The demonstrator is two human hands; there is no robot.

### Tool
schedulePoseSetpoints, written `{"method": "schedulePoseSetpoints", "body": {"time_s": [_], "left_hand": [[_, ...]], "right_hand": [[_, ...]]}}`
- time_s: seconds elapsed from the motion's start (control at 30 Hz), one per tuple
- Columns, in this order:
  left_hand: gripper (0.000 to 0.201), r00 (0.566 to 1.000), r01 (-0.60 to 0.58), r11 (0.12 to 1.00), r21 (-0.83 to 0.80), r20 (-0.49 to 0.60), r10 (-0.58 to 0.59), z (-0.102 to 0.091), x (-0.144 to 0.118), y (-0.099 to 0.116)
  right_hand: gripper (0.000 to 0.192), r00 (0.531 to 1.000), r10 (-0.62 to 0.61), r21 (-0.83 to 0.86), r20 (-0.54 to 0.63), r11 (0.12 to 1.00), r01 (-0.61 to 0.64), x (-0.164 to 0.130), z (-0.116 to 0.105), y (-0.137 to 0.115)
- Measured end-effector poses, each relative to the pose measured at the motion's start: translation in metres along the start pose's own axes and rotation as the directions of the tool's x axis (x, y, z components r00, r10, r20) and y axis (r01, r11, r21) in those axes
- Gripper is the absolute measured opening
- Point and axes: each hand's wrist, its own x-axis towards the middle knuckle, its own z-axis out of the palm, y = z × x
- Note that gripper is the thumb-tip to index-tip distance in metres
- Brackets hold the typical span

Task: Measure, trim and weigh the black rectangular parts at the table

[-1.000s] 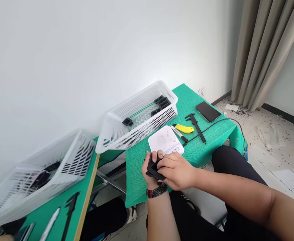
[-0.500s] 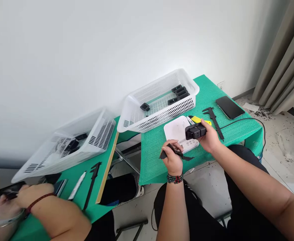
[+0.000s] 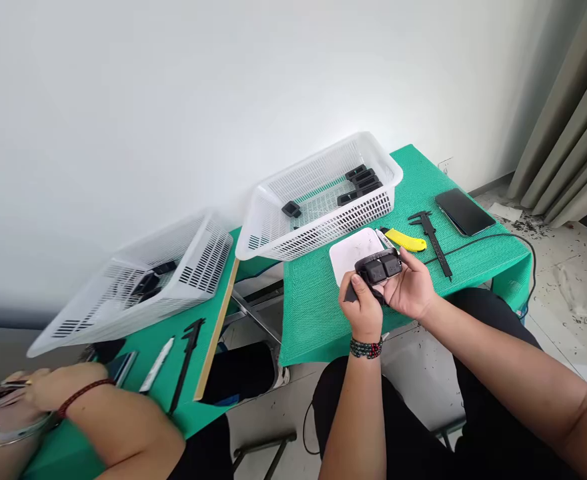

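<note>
My right hand (image 3: 412, 288) grips a small black boxy part (image 3: 379, 267) just above the near edge of the green table (image 3: 313, 300). My left hand (image 3: 362, 310), with a bead bracelet on the wrist, holds a thin black strip (image 3: 349, 292) against the left side of that part. Both hands touch over the white scale (image 3: 352, 251). Behind them stands a white mesh basket (image 3: 323, 200) with several black parts (image 3: 361, 181) inside.
A yellow knife (image 3: 406, 241), black caliper (image 3: 431, 233), phone (image 3: 464, 211) and cable (image 3: 478, 243) lie right of the scale. Another person's arm (image 3: 98, 420) works at the left table (image 3: 138, 393), which holds a second basket (image 3: 138, 283), a caliper (image 3: 186, 360) and a pen (image 3: 157, 363).
My hands came apart, the right lifting the black part over the scale, then met again now. The view swung left, bringing the other person's arm into view.
</note>
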Motion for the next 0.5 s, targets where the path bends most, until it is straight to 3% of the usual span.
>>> {"method": "schedulePoseSetpoints", "body": {"time_s": [0.13, 0.3, 0.4, 0.5], "left_hand": [[0.051, 0.997, 0.042, 0.998, -0.035, -0.058, -0.044, 0.008, -0.01, 0.005], [0.046, 0.997, -0.059, 0.998, 0.014, 0.054, 0.058, 0.01, -0.014, 0.0], [0.042, 0.978, -0.141, 0.99, 0.017, 0.159, 0.137, 0.005, -0.011, -0.002], [0.039, 0.959, -0.209, 0.978, 0.013, 0.196, 0.203, -0.001, -0.009, 0.0]], "right_hand": [[0.041, 0.999, 0.038, -0.06, 0.002, 0.998, -0.038, -0.004, 0.001, 0.001], [0.052, 0.994, 0.013, -0.043, -0.109, 0.999, -0.018, -0.002, 0.002, -0.002], [0.056, 0.979, 0.053, 0.001, -0.199, 0.999, -0.054, -0.002, 0.001, 0.0], [0.059, 0.956, 0.116, 0.032, -0.268, 0.993, -0.111, -0.004, 0.0, 0.003]]}}
